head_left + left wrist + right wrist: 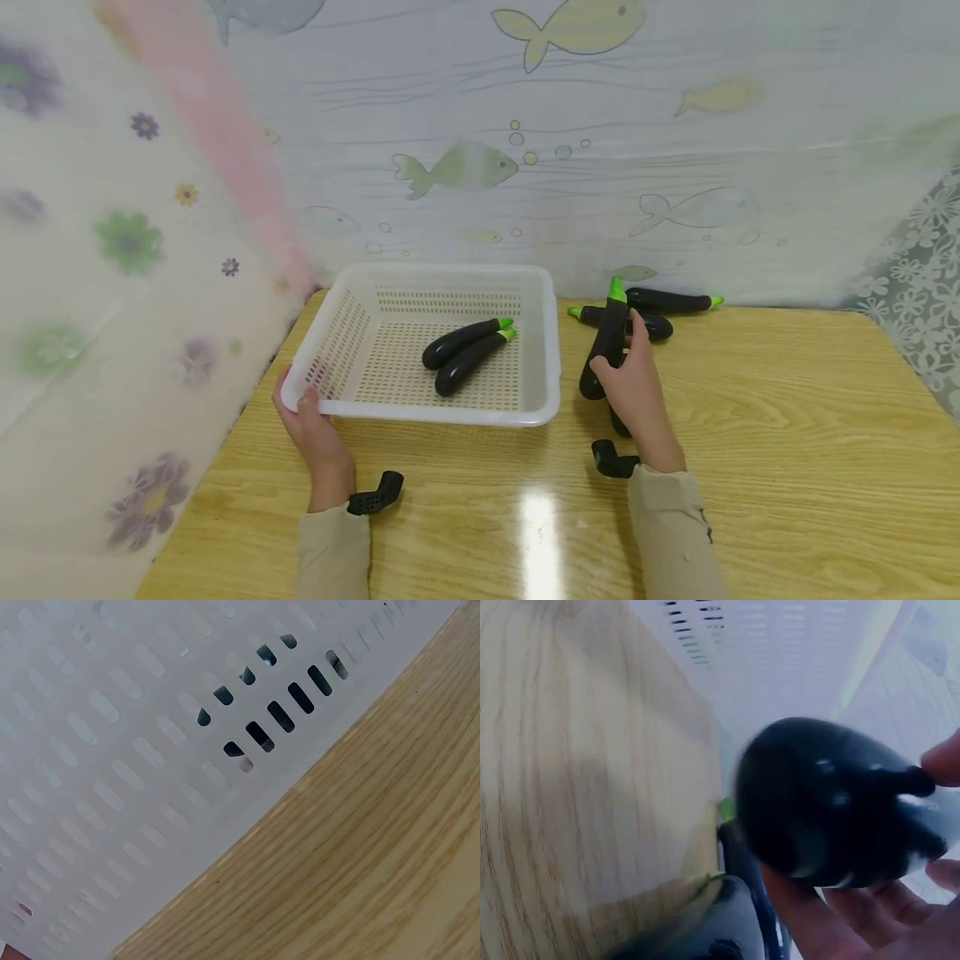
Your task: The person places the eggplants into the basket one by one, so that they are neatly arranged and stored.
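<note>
A: Big picture first: pale wall coverings (450, 100), fish and bubbles across the back, flowers down the left side!

B: Below them, the wood-grained surface (810, 450), a bright streak of glare at the front middle.

A: Now the white slotted basket (420, 412), with two dark eggplants (474, 363) lying side by side towards its right!

B: Left hand (318, 437) grips the near-left corner, thumb over the rim, fingers curled outside.

A: And the right hand (637, 383)! Fingers parted just an eggplant's width, clasping the held eggplant (606, 342), green end up and tilted, just right of the basket.

B: More eggplants (667, 301) around it: two behind, one partly hidden below the hand.

A: Smallest, black wrist devices (378, 493), one per wrist!
</note>
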A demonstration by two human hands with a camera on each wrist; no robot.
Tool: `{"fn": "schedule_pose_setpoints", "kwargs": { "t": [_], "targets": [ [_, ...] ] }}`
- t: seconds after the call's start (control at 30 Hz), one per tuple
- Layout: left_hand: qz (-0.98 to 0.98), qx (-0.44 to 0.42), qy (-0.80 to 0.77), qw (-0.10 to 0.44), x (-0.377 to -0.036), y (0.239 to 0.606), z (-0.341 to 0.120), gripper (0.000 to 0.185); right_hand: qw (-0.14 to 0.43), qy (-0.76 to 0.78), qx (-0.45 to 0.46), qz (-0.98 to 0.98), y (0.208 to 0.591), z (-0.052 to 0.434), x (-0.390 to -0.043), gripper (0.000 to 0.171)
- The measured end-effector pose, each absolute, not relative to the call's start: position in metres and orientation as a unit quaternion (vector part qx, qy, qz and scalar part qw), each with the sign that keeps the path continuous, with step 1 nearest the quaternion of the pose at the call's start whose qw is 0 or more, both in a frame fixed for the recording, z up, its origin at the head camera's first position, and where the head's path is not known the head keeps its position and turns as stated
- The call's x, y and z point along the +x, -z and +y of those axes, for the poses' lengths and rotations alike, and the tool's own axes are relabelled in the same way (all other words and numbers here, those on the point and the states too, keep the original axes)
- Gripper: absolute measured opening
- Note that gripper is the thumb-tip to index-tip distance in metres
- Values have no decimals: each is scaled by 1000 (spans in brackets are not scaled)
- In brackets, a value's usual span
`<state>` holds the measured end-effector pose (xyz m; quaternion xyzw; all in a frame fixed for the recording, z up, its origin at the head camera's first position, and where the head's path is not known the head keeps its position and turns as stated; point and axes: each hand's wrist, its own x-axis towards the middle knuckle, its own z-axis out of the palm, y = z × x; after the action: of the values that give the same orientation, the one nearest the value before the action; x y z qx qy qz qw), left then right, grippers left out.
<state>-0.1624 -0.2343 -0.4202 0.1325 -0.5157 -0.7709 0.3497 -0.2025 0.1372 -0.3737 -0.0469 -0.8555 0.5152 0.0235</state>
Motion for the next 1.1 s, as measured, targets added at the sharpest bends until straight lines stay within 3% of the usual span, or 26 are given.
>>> {"fn": "schedule_pose_setpoints", "kwargs": {
  "t": [0.1, 0.23, 0.37, 0.53, 0.8, 1.1],
  "targets": [
    [-518, 130, 770, 349, -162, 421, -234, 40, 10, -538, -26, -843, 375, 137, -202, 80],
    [-518, 128, 769, 351, -162, 420, -235, 41, -10, -584, -22, -811, 374, 132, -201, 65],
    [-519, 131, 769, 350, -160, 418, -236, 40, 18, -598, -44, -800, 372, 128, -197, 54],
    [-520, 129, 770, 346, -157, 414, -233, 39, 47, -614, -38, -787, 361, 130, -187, 52],
    [-518, 112, 770, 356, -162, 418, -234, 41, 28, -646, 3, -763, 342, 142, -164, 50],
    [-521, 127, 766, 355, -159, 420, -233, 42, 28, -622, 100, -776, 331, 147, -169, 54]
  ]
}}
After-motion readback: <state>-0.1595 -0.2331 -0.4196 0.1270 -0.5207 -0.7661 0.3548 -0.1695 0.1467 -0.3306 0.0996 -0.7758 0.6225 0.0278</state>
